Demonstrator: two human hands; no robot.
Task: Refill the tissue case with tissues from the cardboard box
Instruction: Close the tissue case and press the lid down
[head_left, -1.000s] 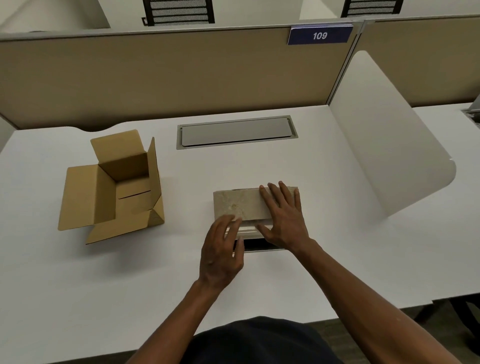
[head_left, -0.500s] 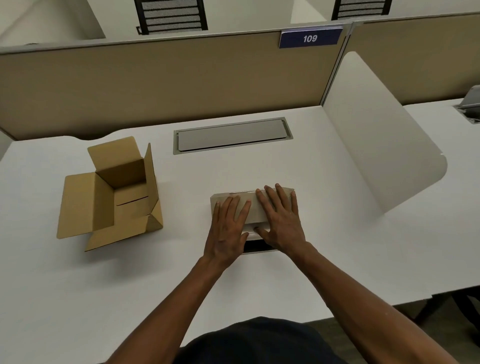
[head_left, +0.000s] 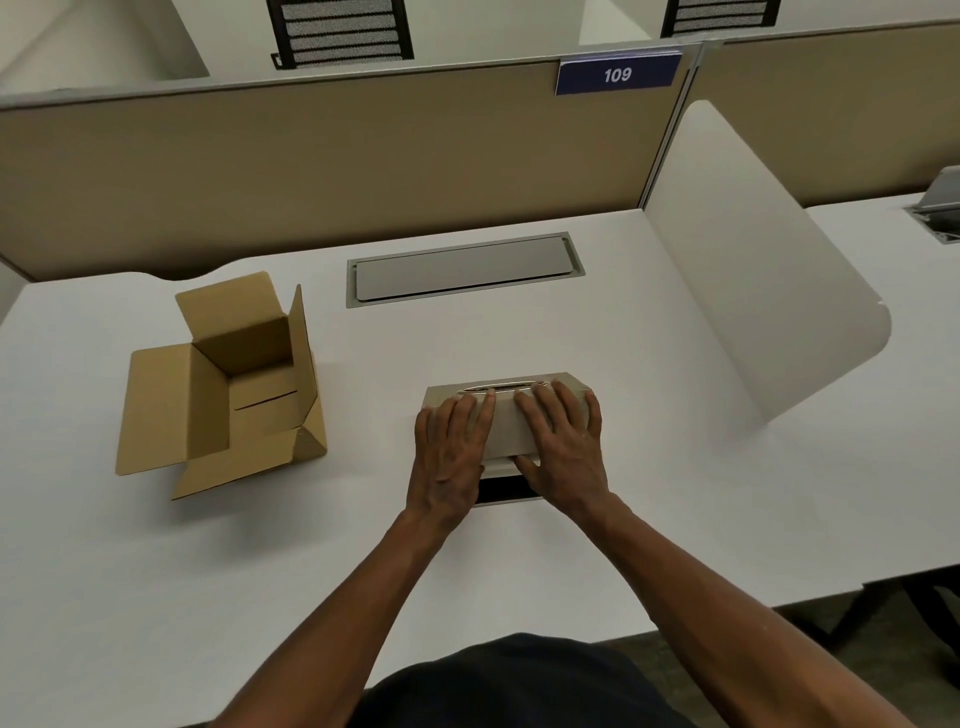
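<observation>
Beige marbled rectangular tissue case (head_left: 511, 415) sits mid-way across the white surface (head_left: 649, 467), slot opening along its far top edge; left hand (head_left: 451, 453) lies flat on its left half, fingers spread, gripping nothing; right hand (head_left: 566, 451) likewise flat on the right half; open brown cardboard box (head_left: 218, 387) stands well apart to the left, flaps splayed, interior bare; grey recessed panel (head_left: 464, 270) beyond.
</observation>
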